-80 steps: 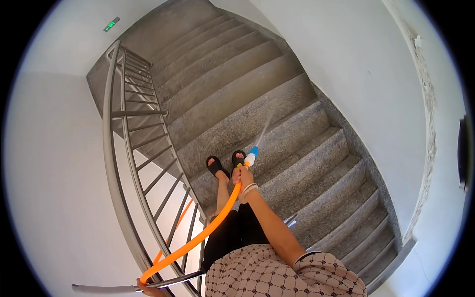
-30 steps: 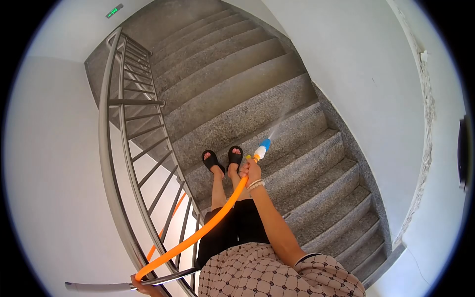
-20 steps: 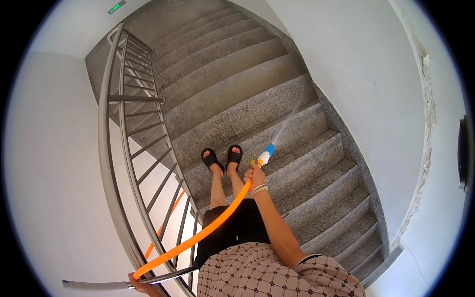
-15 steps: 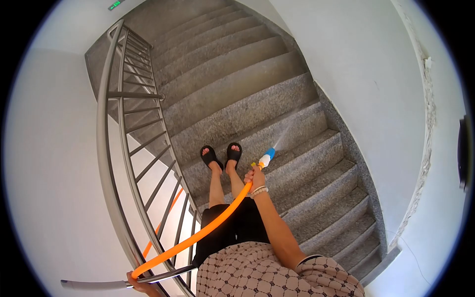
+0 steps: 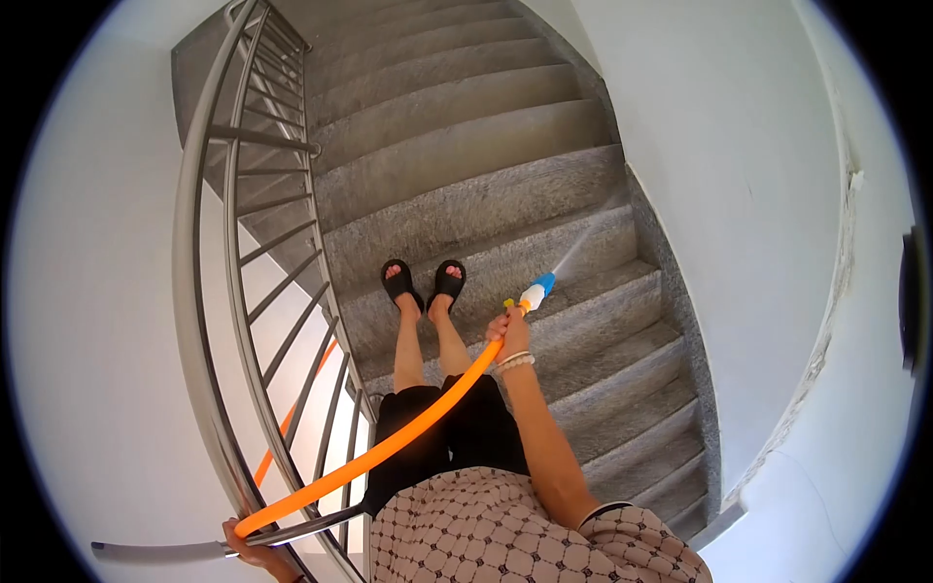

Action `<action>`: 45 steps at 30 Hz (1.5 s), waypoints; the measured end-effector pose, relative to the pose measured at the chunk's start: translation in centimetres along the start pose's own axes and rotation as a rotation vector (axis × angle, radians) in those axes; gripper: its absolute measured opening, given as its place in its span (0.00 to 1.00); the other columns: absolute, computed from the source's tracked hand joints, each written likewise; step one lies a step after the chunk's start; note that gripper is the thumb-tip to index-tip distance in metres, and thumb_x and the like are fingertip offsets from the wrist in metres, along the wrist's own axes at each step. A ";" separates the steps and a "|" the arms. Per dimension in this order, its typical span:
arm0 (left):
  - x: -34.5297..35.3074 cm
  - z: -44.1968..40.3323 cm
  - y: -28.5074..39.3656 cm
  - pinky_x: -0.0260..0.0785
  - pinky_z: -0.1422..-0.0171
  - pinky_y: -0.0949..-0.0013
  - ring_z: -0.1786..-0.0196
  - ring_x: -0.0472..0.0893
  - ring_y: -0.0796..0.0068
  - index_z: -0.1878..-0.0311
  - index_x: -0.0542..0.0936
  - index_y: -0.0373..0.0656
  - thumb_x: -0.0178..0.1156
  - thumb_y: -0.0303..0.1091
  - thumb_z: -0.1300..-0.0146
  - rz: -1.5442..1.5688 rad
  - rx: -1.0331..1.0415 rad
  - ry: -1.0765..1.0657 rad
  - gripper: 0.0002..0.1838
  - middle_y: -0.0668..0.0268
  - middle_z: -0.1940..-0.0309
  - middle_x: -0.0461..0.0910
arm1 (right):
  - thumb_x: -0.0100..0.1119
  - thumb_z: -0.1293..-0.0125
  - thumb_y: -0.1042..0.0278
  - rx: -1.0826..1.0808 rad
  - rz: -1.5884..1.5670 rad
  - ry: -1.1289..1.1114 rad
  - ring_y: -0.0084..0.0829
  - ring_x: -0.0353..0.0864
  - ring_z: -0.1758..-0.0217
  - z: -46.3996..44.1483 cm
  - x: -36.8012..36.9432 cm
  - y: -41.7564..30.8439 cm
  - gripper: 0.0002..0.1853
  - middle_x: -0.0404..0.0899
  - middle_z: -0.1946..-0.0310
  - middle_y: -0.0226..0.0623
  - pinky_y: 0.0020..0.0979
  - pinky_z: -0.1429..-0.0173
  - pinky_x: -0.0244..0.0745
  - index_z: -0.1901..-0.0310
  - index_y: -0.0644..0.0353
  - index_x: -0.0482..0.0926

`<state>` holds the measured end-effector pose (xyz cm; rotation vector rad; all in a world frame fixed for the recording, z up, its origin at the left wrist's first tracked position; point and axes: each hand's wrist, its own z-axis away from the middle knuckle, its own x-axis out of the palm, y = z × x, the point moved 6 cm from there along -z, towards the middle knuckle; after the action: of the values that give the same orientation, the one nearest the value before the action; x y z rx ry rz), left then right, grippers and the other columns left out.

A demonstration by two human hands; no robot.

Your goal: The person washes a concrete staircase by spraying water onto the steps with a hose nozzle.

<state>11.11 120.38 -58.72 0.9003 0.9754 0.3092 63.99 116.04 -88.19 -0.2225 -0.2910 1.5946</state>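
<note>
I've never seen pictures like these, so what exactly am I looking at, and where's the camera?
There's no machine, just a person with bare hands. The camera is worn on their head, so you look down past their own body. They stand on stone steps in black sandals, beside a metal railing. Their right hand grips an orange hose just behind its blue and white nozzle, which sends a thin spray over the steps. Their left hand, by the railing, holds the hose farther back, along with a pole with a grey handle.
</note>
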 end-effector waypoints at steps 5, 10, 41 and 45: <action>-0.2 -0.4 -1.1 0.50 0.75 0.80 0.80 0.57 0.81 0.80 0.56 0.47 0.39 0.43 0.45 0.004 -0.023 -0.092 0.13 0.73 0.82 0.53 | 0.49 0.44 0.68 0.053 0.039 0.002 0.16 0.55 0.88 -0.7 -0.5 0.7 0.08 0.59 0.85 0.25 0.18 0.87 0.54 0.75 0.54 0.60; 0.2 -0.3 -1.0 0.48 0.70 0.78 0.77 0.55 0.81 0.81 0.53 0.47 0.33 0.41 0.44 -0.055 0.025 -0.057 0.13 0.72 0.82 0.50 | 0.47 0.43 0.67 0.038 0.108 -0.026 0.16 0.55 0.88 -0.6 0.8 0.6 0.09 0.59 0.86 0.25 0.18 0.87 0.53 0.76 0.54 0.59; 3.3 0.9 1.6 0.46 0.70 0.79 0.74 0.52 0.79 0.77 0.53 0.45 0.30 0.40 0.43 -0.293 0.153 -0.159 0.12 0.70 0.77 0.49 | 0.48 0.44 0.68 0.134 -0.010 0.012 0.16 0.56 0.89 -2.2 -0.4 1.5 0.10 0.58 0.87 0.24 0.17 0.88 0.55 0.78 0.53 0.58; 3.5 0.7 1.5 0.47 0.70 0.79 0.74 0.53 0.79 0.77 0.54 0.45 0.30 0.42 0.44 -0.328 0.163 -0.154 0.12 0.69 0.79 0.49 | 0.48 0.44 0.68 0.121 0.009 0.001 0.16 0.56 0.89 -2.6 0.1 1.3 0.10 0.58 0.87 0.24 0.17 0.88 0.55 0.78 0.53 0.59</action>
<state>13.85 122.99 -59.38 0.8806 0.9958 -0.1183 63.54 116.17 -91.06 -0.1320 -0.1920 1.6151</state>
